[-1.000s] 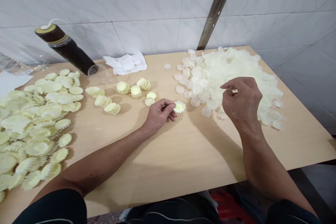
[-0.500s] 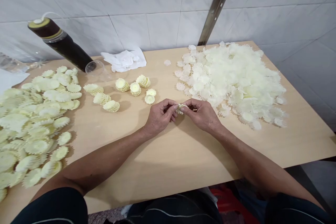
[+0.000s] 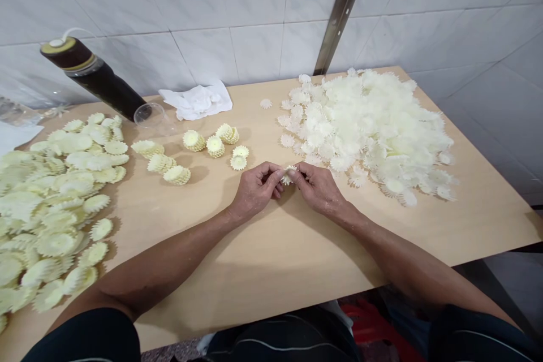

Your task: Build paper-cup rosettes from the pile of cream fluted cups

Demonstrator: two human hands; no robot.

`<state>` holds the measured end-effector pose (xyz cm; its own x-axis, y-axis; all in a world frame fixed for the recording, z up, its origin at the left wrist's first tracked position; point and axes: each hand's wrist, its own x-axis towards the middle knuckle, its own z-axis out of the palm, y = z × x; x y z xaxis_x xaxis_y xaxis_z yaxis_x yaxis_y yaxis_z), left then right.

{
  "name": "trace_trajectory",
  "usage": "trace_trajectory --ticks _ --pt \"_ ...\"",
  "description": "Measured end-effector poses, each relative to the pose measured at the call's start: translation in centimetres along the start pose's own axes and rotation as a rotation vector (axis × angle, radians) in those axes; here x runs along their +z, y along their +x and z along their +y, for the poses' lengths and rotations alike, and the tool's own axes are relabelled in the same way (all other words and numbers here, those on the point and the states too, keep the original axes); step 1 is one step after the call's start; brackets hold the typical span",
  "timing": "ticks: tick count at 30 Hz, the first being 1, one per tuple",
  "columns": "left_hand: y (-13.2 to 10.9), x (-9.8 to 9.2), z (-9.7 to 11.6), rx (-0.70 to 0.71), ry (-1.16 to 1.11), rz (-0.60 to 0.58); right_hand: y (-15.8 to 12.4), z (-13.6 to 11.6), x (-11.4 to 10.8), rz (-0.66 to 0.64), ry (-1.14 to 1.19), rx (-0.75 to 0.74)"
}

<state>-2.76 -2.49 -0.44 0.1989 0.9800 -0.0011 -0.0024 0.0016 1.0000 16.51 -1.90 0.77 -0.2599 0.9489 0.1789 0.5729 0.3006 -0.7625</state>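
Near the middle of the table, my left hand [image 3: 258, 188] and my right hand [image 3: 319, 185] pinch a small pale-yellow scalloped piece [image 3: 288, 176] between them, thumbs on its face. Fingertips cover part of it. Left of my hands, two small scalloped discs [image 3: 238, 162] lie one beside the other. Further left are several short stacks of such pieces [image 3: 177, 175]. A large heap of thin, whitish scalloped petals [image 3: 373, 119] spreads to the right.
Thicker yellow scalloped discs [image 3: 59, 209] cover the table's left side. Behind them a dark bottle [image 3: 106, 82] leans beside a clear round lid [image 3: 149, 115] and crumpled white tissue [image 3: 197, 100]. The tiled wall [image 3: 258, 51] borders the table's back edge.
The view has shifted slightly, so the table things appear a little further left. Between my hands the small piece now shows more of its face.
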Motion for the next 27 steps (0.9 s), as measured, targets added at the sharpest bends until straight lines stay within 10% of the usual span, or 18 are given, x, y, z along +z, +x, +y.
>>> trace_trajectory --ticks 13,27 --pt "0.82 -0.49 0.87 -0.1 -0.11 -0.009 0.14 0.76 0.42 0.338 -0.012 -0.127" --pt "0.66 -0.5 1.01 -0.089 -0.12 -0.041 0.25 0.36 0.12 0.281 -0.022 -0.232"
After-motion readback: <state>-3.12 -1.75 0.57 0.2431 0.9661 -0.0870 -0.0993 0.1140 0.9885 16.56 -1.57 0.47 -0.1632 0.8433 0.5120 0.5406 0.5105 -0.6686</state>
